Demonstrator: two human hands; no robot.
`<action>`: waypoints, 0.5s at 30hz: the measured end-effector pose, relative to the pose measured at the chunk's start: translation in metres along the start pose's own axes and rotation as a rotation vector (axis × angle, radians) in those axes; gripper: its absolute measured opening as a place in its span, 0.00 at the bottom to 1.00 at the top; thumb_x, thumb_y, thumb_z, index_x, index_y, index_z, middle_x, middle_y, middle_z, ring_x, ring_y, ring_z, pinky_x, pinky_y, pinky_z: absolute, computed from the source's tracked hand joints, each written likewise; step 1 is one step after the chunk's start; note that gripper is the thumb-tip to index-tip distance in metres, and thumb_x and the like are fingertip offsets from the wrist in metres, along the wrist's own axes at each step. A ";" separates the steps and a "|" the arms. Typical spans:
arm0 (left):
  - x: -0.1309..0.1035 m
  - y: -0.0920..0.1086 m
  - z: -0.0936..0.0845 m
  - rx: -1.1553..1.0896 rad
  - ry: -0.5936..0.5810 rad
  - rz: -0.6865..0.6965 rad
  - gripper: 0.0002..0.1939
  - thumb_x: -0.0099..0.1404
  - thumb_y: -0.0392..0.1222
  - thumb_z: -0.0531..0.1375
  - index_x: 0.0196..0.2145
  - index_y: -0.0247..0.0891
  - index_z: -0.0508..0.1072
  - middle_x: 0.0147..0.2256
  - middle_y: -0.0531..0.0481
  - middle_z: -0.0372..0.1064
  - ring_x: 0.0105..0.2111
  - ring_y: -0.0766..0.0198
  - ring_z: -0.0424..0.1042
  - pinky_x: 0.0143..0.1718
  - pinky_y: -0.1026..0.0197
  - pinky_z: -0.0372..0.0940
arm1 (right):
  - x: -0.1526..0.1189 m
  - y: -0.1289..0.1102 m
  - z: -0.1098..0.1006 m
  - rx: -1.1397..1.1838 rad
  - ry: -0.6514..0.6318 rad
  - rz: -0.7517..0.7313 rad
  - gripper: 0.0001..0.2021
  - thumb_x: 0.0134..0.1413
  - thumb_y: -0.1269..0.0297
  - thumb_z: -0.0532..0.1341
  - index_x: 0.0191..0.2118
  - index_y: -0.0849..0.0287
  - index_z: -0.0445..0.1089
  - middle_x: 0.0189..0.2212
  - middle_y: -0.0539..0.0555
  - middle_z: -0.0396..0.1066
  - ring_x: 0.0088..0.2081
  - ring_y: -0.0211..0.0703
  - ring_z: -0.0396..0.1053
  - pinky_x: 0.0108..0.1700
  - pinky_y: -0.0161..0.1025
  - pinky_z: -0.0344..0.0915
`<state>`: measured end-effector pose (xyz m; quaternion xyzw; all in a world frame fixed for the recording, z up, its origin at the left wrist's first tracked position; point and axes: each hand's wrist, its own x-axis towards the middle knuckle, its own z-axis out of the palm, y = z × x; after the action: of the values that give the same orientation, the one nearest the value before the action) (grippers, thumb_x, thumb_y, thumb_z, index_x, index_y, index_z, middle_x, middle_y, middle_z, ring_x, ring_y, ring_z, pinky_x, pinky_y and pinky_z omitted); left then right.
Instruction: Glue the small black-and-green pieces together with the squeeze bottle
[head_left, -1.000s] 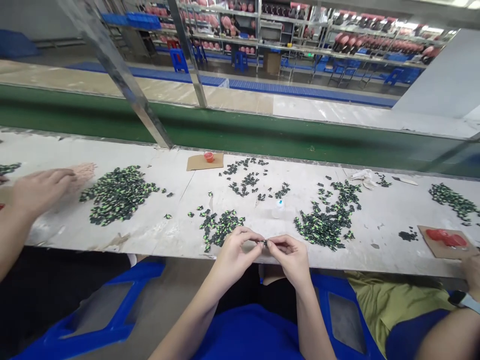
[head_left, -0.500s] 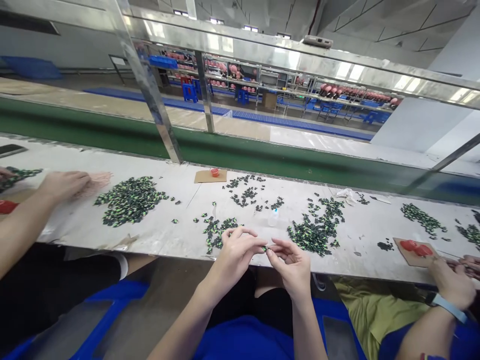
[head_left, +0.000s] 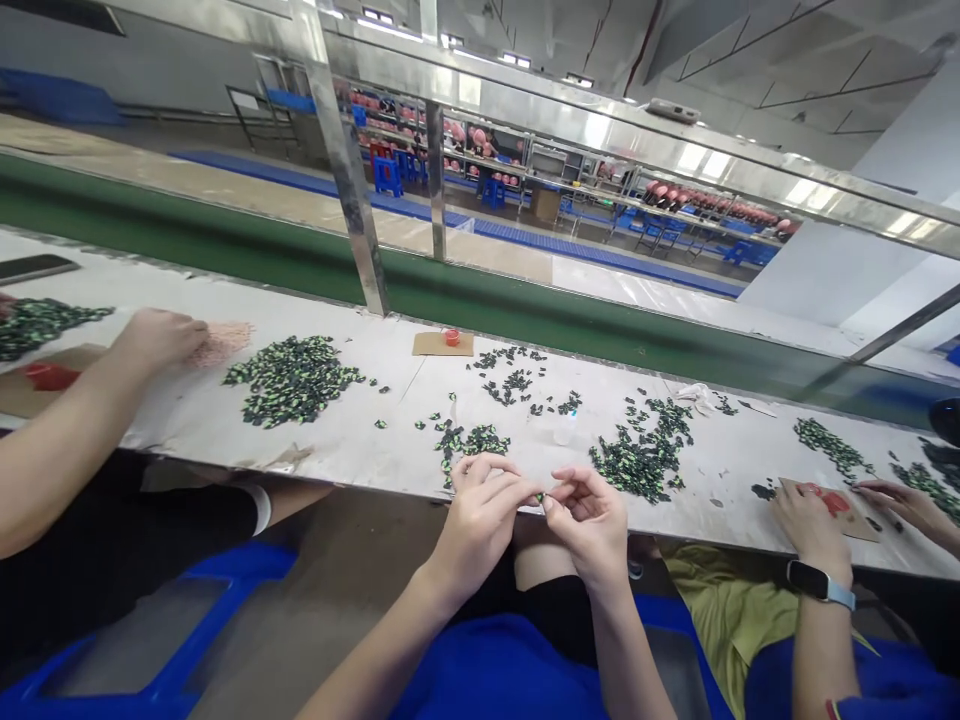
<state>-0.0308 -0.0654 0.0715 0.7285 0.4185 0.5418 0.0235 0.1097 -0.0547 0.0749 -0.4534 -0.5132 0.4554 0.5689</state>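
Between the fingertips of both hands sits a small black-and-green piece (head_left: pixel 540 497), too small to name more exactly. My left hand (head_left: pixel 484 510) pinches it from the left, over the table's front edge. From the other side my right hand (head_left: pixel 589 515) meets it with thumb and index finger, the other fingers loosely curled. Behind my left hand lies a small pile of like black-and-green pieces (head_left: pixel 486 438), partly covered by it. A larger pile (head_left: pixel 637 462) is right of my right hand. Scattered dark pieces (head_left: pixel 510 385) lie farther back.
A red cup-shaped item (head_left: pixel 451 338) stands on cardboard (head_left: pixel 427 345) at the back. Left, a co-worker's hand (head_left: pixel 161 338) touches pale pink pieces (head_left: pixel 221 342) near another green-black pile (head_left: pixel 296 380). Right, a co-worker's hand (head_left: pixel 810 525) rests by red items. A metal post (head_left: pixel 360 220) rises behind the table.
The view has shifted, so the table's things appear farther right. My hands keep the small piece between them. The right co-worker's hands have moved apart, one now on the cardboard with the red items.
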 end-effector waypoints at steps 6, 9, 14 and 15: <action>-0.005 -0.015 -0.014 -0.012 0.032 0.087 0.12 0.68 0.28 0.53 0.39 0.41 0.73 0.29 0.54 0.76 0.35 0.61 0.69 0.42 0.56 0.52 | 0.000 0.011 0.012 -0.106 -0.070 -0.063 0.11 0.38 0.68 0.67 0.33 0.57 0.74 0.20 0.48 0.69 0.22 0.35 0.67 0.23 0.30 0.66; -0.010 -0.026 -0.013 -0.047 -0.004 0.104 0.11 0.68 0.29 0.52 0.39 0.40 0.73 0.30 0.54 0.77 0.34 0.62 0.69 0.42 0.56 0.52 | 0.001 0.023 0.009 -0.175 -0.131 -0.073 0.11 0.39 0.68 0.66 0.34 0.57 0.75 0.21 0.48 0.69 0.21 0.34 0.66 0.22 0.30 0.66; -0.016 -0.039 0.002 -0.129 -0.187 0.024 0.12 0.67 0.29 0.53 0.38 0.42 0.74 0.28 0.55 0.77 0.35 0.62 0.70 0.43 0.55 0.55 | 0.005 0.031 -0.007 -0.292 -0.205 -0.063 0.10 0.42 0.70 0.65 0.35 0.57 0.76 0.21 0.49 0.71 0.22 0.35 0.67 0.26 0.31 0.67; -0.017 -0.040 0.006 -0.147 -0.251 -0.004 0.12 0.67 0.29 0.54 0.38 0.43 0.74 0.29 0.55 0.77 0.36 0.62 0.70 0.44 0.54 0.56 | 0.007 0.031 -0.012 -0.322 -0.231 -0.056 0.10 0.42 0.70 0.64 0.35 0.57 0.76 0.21 0.49 0.71 0.22 0.35 0.67 0.26 0.32 0.68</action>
<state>-0.0504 -0.0472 0.0365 0.7860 0.3729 0.4757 0.1300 0.1200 -0.0429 0.0453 -0.4690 -0.6535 0.4004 0.4388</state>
